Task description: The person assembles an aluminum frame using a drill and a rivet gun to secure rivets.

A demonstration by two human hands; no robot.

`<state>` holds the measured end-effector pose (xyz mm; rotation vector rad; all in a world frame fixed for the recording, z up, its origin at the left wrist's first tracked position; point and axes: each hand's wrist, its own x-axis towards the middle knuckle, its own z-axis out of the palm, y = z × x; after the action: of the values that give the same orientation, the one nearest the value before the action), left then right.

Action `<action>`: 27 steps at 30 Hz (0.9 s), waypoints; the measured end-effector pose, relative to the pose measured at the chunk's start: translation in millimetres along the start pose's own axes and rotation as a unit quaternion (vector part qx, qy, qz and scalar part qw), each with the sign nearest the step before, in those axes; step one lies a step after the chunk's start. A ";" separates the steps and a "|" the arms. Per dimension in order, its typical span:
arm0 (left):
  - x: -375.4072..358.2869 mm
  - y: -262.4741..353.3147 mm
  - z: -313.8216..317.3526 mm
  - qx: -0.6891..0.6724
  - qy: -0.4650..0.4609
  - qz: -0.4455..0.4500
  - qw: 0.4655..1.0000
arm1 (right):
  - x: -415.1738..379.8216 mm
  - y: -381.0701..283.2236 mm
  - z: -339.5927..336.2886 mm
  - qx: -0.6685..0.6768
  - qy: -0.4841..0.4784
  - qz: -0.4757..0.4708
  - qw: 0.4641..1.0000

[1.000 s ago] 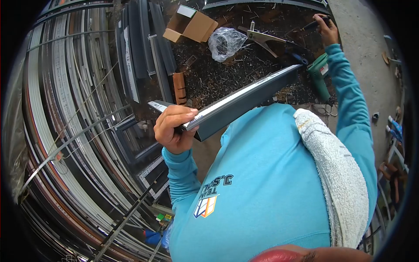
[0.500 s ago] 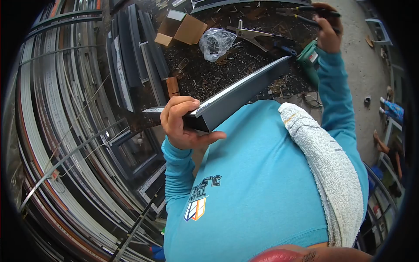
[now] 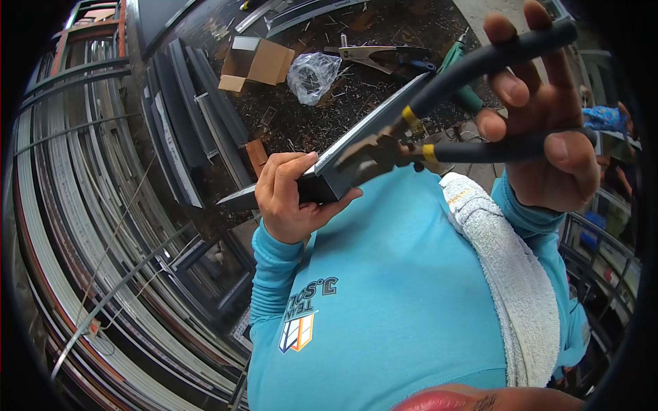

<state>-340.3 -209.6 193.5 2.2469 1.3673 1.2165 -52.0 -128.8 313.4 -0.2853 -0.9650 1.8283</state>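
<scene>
My left hand (image 3: 288,195) is closed around the near end of a dark grey metal profile (image 3: 373,127), fingers over its white-edged top and thumb underneath. The profile slants up and away to the right over the bench. In my right hand (image 3: 541,116) is a pair of pliers (image 3: 473,85) with black grips and yellow bands. Its handles are spread wide, fingers on the upper grip and thumb on the lower. The plier jaws overlap the profile's near end in this view, just right of my left fingers.
Shavings litter the dark bench (image 3: 301,127). On it are a cardboard box (image 3: 264,65), a crumpled plastic bag (image 3: 312,75), a metal clamp (image 3: 373,55), a green power tool (image 3: 456,68) and several dark profiles (image 3: 181,116). Racked metal lengths (image 3: 75,185) fill the left. A towel (image 3: 504,267) hangs over my shoulder.
My right hand has brought the pliers from the far right down and toward me, to the profile's near end. My left hand keeps its hold on the profile.
</scene>
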 end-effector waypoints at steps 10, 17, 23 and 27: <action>2.2 -4.8 -4.9 -0.044 0.003 0.039 0.998 | 5.8 24.2 4.9 0.108 -0.037 -0.019 0.993; -2.6 -4.0 -5.2 -0.054 -0.009 0.037 0.998 | 13.6 25.1 31.0 0.045 0.075 0.007 0.996; 0.7 -5.6 -6.7 -0.058 -0.011 0.045 0.997 | 24.2 23.0 53.9 0.032 0.139 0.007 0.990; 5.2 -9.4 -6.8 -0.049 -0.015 0.031 0.998 | 38.3 31.0 41.1 -0.099 0.087 -0.057 0.990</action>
<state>-350.1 -201.7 195.1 2.2461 1.2090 1.2364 -114.4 -121.4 326.4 -0.4935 -1.0205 1.5771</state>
